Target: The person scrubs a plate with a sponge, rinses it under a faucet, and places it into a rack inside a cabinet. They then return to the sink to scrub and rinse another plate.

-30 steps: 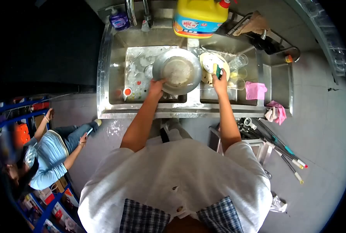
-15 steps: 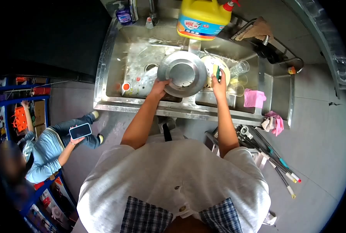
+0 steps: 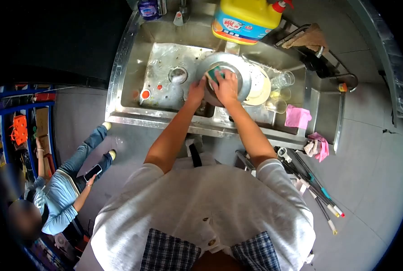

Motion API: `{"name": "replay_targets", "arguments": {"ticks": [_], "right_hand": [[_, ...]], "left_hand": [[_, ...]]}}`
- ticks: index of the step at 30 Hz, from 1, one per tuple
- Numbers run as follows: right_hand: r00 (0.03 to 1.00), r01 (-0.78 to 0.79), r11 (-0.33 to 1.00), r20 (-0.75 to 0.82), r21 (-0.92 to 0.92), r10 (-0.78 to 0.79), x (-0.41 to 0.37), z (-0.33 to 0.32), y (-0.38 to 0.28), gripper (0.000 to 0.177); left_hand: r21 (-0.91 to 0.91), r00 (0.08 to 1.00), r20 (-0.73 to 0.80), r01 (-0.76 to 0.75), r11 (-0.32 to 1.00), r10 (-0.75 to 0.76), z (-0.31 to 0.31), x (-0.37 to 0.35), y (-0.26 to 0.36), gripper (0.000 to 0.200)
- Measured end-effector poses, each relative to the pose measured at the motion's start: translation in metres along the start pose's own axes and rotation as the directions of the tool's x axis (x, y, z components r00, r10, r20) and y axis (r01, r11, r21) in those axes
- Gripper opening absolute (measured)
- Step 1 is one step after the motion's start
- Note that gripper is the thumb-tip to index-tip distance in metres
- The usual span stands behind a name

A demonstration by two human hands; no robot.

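Over the sink (image 3: 113,97) I hold a round metal plate (image 3: 243,74) with a wide rim. My left hand (image 3: 196,93) is closed on its left edge. My right hand (image 3: 226,87) presses a green and yellow sponge (image 3: 214,74) against the inside of the plate, and it covers part of the surface. A pale, soiled plate (image 3: 261,88) lies in the right basin, just right of the metal one. Several clear cups (image 3: 282,80) lie beside it.
A big yellow detergent jug (image 3: 244,22) and a purple soap bottle (image 3: 148,9) stand at the sink's back. A small red-and-white scoop (image 3: 145,95) is in the left basin. Pink cloth (image 3: 297,116) hangs right. Poles (image 3: 321,189) lie on the floor. A person (image 3: 63,194) with a phone stands left.
My right hand has moved left with the sponge, from over the pale plate onto the metal plate. My left hand still holds the rim. The person at left has lowered the phone.
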State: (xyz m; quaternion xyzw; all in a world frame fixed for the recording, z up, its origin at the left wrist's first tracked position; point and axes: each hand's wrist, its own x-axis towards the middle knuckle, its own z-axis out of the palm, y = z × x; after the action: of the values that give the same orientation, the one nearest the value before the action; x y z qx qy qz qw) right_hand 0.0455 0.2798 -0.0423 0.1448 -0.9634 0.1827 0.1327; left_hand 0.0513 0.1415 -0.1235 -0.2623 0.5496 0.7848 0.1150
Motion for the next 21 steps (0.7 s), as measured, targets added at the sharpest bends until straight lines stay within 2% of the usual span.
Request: {"name": "replay_targets", "arguments": {"ticks": [2,5,7,8,11,12,14,16,17,19,21], "right_hand": [[0.991,0.1,0.992,0.083,0.076,-0.107,-0.024,-0.006,-0.008,0.029],[0.976,0.114,0.992,0.191,-0.057,-0.101,-0.052,-0.03,0.017,0.028],[0.99,0.065,0.976,0.137,-0.209,-0.036,-0.038,-0.044,0.043,0.028],[0.991,-0.014,0.982,0.131,-0.187,0.039,-0.024,-0.042,0.049,0.029],[0.999,-0.037,0.987,0.018,-0.159,0.041,0.001,-0.003,0.03,0.027],[0.996,0.076,0.992,0.061,-0.102,-0.07,-0.002,0.004,0.021,0.027],[0.988,0.09,0.994,0.134,-0.062,-0.081,-0.034,-0.012,0.0,0.028],[0.981,0.045,0.992,0.194,-0.117,-0.022,-0.06,-0.029,0.011,0.027],[0.987,0.053,0.987,0.159,-0.152,-0.029,-0.063,-0.04,0.026,0.025],[0.984,-0.032,0.974,0.163,-0.224,0.07,-0.039,-0.044,0.05,0.024],[0.997,-0.058,0.984,0.045,-0.167,0.066,-0.008,-0.029,0.05,0.023]], "left_hand": [[0.012,0.999,0.017,0.034,0.999,-0.034,-0.001,0.001,-0.002,0.044],[-0.062,0.989,-0.054,-0.142,0.988,0.139,0.009,-0.006,-0.007,0.041],[0.058,0.978,-0.03,-0.206,0.977,0.208,0.013,-0.009,-0.004,0.041],[0.124,0.97,-0.019,-0.236,0.964,0.241,0.012,-0.01,-0.001,0.041],[0.183,0.952,0.029,-0.305,0.934,0.305,0.013,-0.014,0.006,0.044],[0.146,0.957,-0.012,-0.284,0.948,0.289,0.012,-0.012,0.003,0.041],[0.064,0.965,-0.081,-0.246,0.967,0.251,0.015,-0.007,-0.007,0.034],[0.099,0.966,-0.057,-0.245,0.965,0.251,0.015,-0.011,-0.003,0.041],[0.115,0.967,-0.049,-0.244,0.963,0.251,0.016,-0.016,-0.002,0.045],[0.189,0.969,-0.033,-0.236,0.953,0.246,0.017,-0.015,0.001,0.041],[0.217,0.967,-0.051,-0.234,0.948,0.25,0.018,-0.013,0.002,0.04]]}}
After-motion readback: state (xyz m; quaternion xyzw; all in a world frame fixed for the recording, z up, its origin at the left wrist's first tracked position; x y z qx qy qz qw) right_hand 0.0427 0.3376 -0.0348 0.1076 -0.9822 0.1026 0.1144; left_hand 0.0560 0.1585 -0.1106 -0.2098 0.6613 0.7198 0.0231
